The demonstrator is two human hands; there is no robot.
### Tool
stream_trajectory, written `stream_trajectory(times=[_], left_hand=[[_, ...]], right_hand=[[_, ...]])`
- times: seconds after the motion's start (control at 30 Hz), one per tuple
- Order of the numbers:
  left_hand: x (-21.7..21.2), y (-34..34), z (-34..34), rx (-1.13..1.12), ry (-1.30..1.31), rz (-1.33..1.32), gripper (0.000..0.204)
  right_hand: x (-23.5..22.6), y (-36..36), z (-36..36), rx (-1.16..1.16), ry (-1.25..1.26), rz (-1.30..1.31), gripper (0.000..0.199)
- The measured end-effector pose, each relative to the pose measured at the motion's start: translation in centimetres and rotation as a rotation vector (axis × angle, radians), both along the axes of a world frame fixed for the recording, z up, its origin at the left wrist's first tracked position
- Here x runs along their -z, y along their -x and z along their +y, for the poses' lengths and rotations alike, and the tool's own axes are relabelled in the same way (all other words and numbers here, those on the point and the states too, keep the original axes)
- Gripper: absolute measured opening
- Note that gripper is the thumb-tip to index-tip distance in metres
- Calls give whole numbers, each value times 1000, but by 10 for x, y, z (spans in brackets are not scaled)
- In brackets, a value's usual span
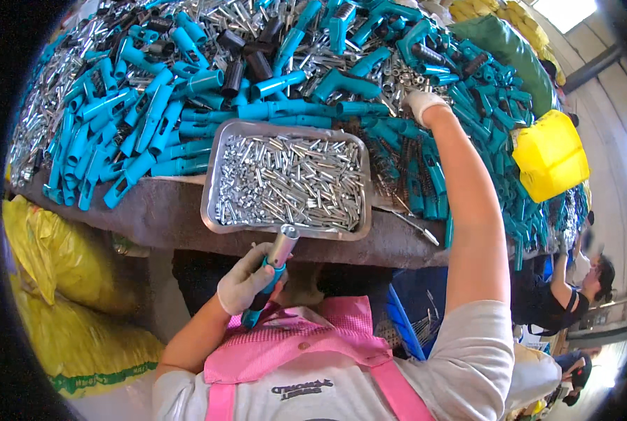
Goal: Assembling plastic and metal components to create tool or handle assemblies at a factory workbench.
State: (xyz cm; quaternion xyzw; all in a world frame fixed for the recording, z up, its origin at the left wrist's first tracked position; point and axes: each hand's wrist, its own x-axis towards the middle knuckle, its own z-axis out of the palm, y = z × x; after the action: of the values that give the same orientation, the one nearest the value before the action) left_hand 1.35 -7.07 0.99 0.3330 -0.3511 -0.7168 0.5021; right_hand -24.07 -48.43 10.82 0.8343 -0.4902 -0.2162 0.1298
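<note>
My left hand [246, 279], in a pale glove, is wrapped round a teal-and-black tubular tool body [263, 296] with a bare silver sleeve at its upper end. The tool body tilts up toward the near edge of a metal tray [205, 203]. Small silver pins [292, 179] fill that tray. Stretched out to the far right, my gloved right hand [427, 107] reaches into a heap of small metal rings and nuts [400, 81]. Its fingers are bent together among the parts; what they pinch is too small to make out.
Teal tubular housings [152, 119] and pistol-shaped housings [345, 85] are heaped across the table [166, 210]. Dark springs [406, 165] lie right of the tray. A yellow container [550, 156] stands at the right. Yellow sacks [82, 281] sit lower left; another person [569, 295] works far right.
</note>
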Motion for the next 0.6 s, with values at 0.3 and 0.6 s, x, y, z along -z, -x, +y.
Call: stream_trajectory(times=[0.3, 0.6], left_hand=[[12, 4, 6, -4, 45, -121, 38], [-14, 2, 21, 169, 95, -322, 34]], right_hand=[[-21, 0, 131, -51, -304, -1657, 28], [-15, -31, 326, -270, -978, -1296, 21]])
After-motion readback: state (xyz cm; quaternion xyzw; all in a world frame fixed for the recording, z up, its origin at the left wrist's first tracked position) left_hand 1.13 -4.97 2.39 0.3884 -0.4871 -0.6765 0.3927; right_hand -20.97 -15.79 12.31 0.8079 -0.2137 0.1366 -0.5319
